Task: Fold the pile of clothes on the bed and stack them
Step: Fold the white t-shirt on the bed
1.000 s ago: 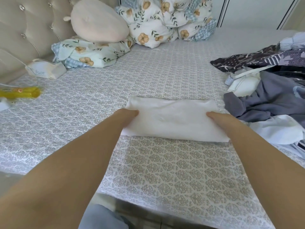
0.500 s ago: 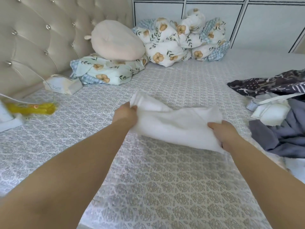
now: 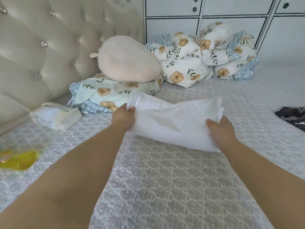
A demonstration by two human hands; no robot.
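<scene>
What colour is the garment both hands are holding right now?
Plain white garment, no print visible; the head view shows it clearly.

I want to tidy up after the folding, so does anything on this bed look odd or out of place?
Nothing looks damaged. A yellow object, too blurred to identify, lies on the bed at the left edge. Both hands, left hand and right hand, hold the white garment.

beige pillow (image 3: 127, 63) on floral pillow (image 3: 105, 95) | floral quilt (image 3: 204, 55) | tissue pack (image 3: 56, 115) | tufted headboard (image 3: 41, 47)
</scene>
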